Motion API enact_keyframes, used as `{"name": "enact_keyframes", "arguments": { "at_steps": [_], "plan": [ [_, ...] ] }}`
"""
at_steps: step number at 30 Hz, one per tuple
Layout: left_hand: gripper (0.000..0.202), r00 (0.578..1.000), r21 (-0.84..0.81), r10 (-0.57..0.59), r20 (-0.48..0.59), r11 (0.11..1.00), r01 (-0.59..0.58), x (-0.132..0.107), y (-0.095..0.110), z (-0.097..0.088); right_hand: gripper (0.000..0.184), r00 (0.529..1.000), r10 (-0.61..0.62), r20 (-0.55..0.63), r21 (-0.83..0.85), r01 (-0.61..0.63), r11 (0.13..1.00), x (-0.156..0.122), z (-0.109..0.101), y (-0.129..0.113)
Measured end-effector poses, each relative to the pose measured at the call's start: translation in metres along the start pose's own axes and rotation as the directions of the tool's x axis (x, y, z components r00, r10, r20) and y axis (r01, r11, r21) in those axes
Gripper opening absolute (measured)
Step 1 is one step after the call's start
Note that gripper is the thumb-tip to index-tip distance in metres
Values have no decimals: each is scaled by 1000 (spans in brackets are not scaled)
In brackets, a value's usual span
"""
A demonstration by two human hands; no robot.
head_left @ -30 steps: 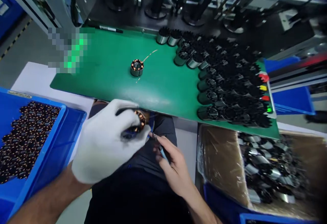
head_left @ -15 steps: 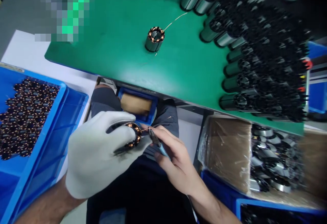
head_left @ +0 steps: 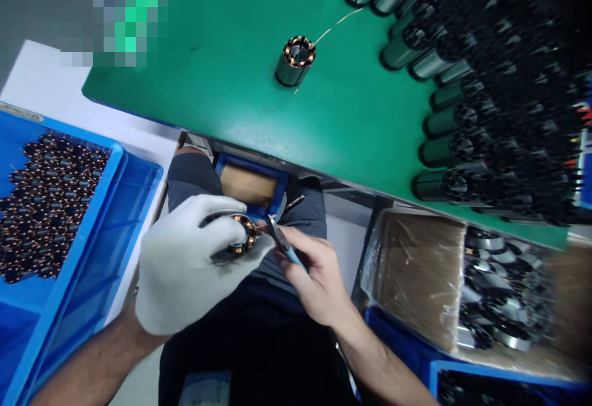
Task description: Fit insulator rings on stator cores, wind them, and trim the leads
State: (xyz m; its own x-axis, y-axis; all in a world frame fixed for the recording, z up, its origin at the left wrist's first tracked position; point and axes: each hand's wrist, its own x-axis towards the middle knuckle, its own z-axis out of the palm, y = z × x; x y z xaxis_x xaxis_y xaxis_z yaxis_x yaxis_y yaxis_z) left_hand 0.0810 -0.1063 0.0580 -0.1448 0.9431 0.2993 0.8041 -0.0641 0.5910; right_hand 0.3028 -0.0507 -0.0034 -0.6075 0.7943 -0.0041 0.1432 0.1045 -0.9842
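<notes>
Copper-wound core [head_left: 249,236] | in gloved left hand [head_left: 187,264], on the wearer's side of the green board [head_left: 222,79] | left fingers curled around it; right hand [head_left: 319,276] closed on blue-handled pliers [head_left: 287,252], their bite too small to make out | judged stiff, fairly dense, smooth-sided; copper windings [head_left: 252,228] likely nick easily: hold by outer wall

One head-worn camera faces forward and steeply down over the person's lap [head_left: 250,344]; left grip [head_left: 198,264] and right grip [head_left: 314,276] sit near, below mid-view; the green bench [head_left: 222,66] lies beyond; a blue bin [head_left: 28,304] and a carton [head_left: 420,276] flank the view, the bin cut by its left edge.
</notes>
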Motion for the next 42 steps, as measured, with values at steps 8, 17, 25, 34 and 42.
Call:
{"name": "enact_keyframes", "arguments": {
  "at_steps": [8,17,25,34,42],
  "plan": [
    [11,828,-624,-504,246,571,533,14,-3,12,80,982,-168,-87,-319,132,938,4,-1,10],
    [4,819,-682,-525,229,513,520,24,13,28,91,920,-364,-142,-458,265,848,3,4,9],
    [8,814,-662,-501,294,508,551,24,13,32,83,931,-325,-165,-392,241,888,4,2,12],
    [10,809,-578,-533,247,589,565,14,1,46,75,966,-236,-109,-295,195,935,4,-5,21],
    [40,637,-743,-747,191,314,591,-18,-53,19,68,967,243,81,-399,-192,897,29,-14,88]
  ]
}}
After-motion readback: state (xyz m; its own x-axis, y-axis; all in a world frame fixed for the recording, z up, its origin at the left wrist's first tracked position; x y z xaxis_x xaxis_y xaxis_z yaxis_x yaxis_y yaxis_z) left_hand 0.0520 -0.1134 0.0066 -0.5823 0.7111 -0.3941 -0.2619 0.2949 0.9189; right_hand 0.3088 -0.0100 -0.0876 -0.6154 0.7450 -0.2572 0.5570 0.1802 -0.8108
